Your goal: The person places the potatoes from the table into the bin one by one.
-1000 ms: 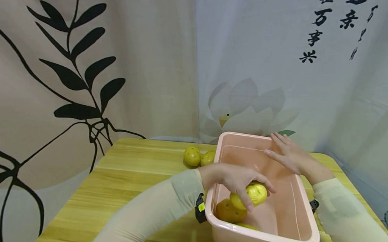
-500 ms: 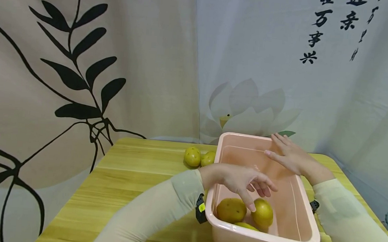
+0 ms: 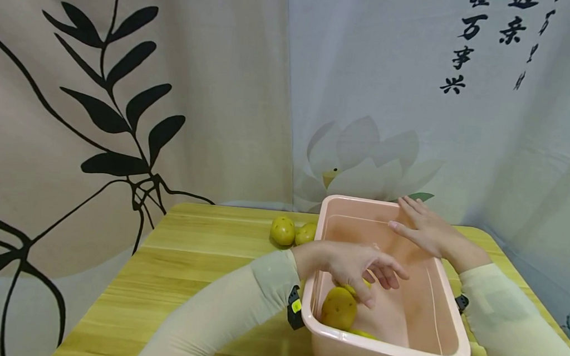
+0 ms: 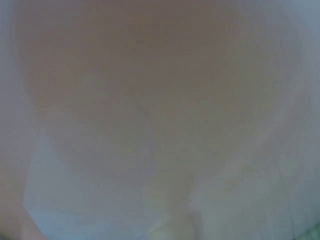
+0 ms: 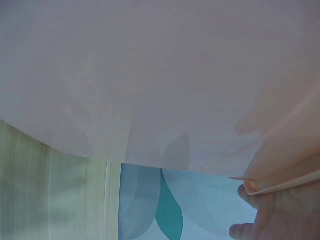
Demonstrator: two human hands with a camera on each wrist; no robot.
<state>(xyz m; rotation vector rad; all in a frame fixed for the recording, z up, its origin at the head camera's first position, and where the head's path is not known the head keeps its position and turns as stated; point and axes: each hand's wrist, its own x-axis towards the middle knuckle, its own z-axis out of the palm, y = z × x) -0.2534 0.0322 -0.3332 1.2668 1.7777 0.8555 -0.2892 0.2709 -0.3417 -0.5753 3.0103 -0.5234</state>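
A pink plastic basin [image 3: 387,351] stands on the wooden table. My left hand [image 3: 353,264] hovers inside it with fingers loosely bent, holding nothing. Below the hand lies a round, speckled yellow fruit [image 3: 339,309], its exact kind unclear. Another yellow fruit [image 3: 358,287] is partly hidden behind my thumb, and a third [image 3: 363,334] barely shows above the near wall. My right hand [image 3: 424,228] rests on the basin's far right corner, fingers stretched over the rim. In the right wrist view, fingertips of the right hand [image 5: 277,212] show beside the rim. Blur fills the left wrist view.
Two more yellow fruits, one in full sight [image 3: 282,231] and one partly behind the basin [image 3: 306,233], sit on the table [image 3: 218,256] left of the basin. A printed curtain [image 3: 222,83] hangs behind the table's back edge.
My left hand held a yellow fruit inside the basin and let it go. It lay at the right, then rolled left behind the other fruit, which shifted slightly. My right hand stayed put.
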